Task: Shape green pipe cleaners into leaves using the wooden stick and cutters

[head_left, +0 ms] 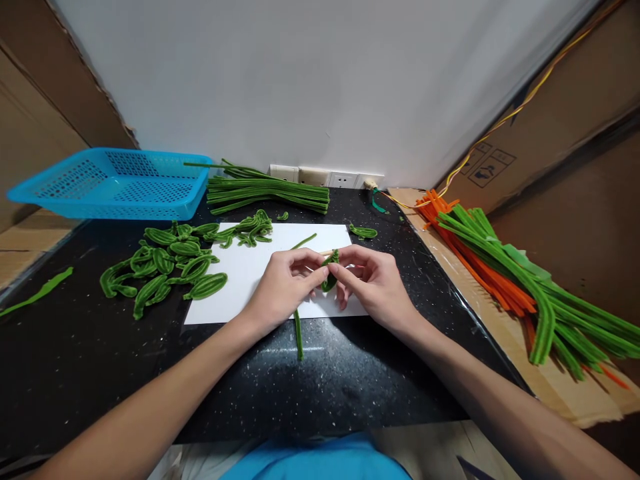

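Observation:
My left hand point(287, 283) and my right hand point(373, 280) meet over a white sheet of paper point(245, 273) on the black table point(200, 373). Both pinch a green pipe cleaner point(329, 270) that is coiled into a small leaf shape between the fingertips. Its straight tail point(299, 333) hangs down toward me past the paper's near edge. A thin pale stick shows at the top of the coil, near my right fingertips.
A pile of finished green leaf shapes point(165, 270) lies left of the paper. A blue plastic basket point(115, 183) stands at the back left. Straight green pipe cleaners point(265, 190) lie by the wall sockets. Orange and green pipe cleaners point(505, 280) rest on cardboard at right.

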A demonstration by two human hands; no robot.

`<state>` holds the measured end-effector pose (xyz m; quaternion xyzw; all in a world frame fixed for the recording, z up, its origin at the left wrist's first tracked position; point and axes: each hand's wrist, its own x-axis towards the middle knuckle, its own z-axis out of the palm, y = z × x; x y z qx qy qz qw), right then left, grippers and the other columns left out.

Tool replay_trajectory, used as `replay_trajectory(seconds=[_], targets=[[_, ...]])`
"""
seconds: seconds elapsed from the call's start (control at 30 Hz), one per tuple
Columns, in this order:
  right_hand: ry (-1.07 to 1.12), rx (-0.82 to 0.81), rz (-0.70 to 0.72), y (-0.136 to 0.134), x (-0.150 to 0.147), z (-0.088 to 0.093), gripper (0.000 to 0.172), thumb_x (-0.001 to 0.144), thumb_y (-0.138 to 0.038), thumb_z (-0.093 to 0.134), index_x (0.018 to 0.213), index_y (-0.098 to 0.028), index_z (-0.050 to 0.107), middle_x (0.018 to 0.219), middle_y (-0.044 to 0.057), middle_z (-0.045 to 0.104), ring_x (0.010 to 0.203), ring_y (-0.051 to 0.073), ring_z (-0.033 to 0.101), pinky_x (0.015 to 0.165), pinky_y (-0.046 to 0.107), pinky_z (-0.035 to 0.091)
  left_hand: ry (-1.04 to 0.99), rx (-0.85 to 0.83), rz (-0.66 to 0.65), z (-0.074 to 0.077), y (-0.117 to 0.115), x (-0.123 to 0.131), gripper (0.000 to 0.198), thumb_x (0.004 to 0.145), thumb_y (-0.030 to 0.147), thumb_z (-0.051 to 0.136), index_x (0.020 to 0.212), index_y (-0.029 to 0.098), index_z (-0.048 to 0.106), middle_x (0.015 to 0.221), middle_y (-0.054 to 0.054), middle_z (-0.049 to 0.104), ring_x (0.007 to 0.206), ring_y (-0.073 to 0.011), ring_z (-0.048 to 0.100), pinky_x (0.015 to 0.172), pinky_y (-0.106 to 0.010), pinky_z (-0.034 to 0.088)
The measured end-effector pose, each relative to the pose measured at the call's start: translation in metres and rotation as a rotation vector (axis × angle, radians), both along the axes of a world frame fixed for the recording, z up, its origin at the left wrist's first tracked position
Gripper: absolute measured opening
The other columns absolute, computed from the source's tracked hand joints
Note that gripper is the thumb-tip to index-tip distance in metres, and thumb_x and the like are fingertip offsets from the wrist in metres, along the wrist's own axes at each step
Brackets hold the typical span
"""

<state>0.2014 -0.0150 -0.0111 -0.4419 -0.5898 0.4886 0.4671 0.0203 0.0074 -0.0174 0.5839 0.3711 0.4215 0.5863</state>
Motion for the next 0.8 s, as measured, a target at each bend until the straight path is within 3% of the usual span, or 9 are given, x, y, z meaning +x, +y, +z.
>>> replay_trajectory(seconds=[0.2,0.4,0.8], targets=[[-0.02,-0.004,-0.048,0.0004,0.0024,-0.0027,0.029,0.086,-0.043,0.083,0.088,-0.017,0.068,0.062,-0.002,0.068,0.045,0.013,0.062,0.047,0.027,0.057,-0.008,-0.02,-0.029,0.0062,-0.0025,0.0012,0.014,0.086,0.027,0.076,0.085,0.013,0.071,0.071,0.0,0.066,0.057,-0.01,0.058,0.053,-0.021,0.049],[-0.015,-0.008,-0.051,-0.0006,0.0017,0.0007,0.031,0.081,-0.043,0.086,0.077,-0.017,0.069,0.06,-0.002,0.066,0.043,0.011,0.059,0.041,0.023,0.053,-0.006,-0.011,-0.096,0.0041,-0.0017,-0.0004,0.023,0.091,0.035,0.071,0.084,0.013,0.071,0.07,-0.002,0.064,0.06,-0.0126,0.06,0.052,-0.023,0.051],[-0.073,0.014,-0.073,-0.004,0.0009,0.0054,0.028,0.081,-0.039,0.084,0.07,-0.015,0.074,0.056,-0.001,0.064,0.042,0.011,0.058,0.04,0.023,0.051,0.009,0.014,-0.133,0.0081,-0.0038,-0.0016,0.017,0.091,0.029,0.069,0.08,0.016,0.067,0.064,0.001,0.062,0.053,-0.0096,0.055,0.045,-0.019,0.045]])
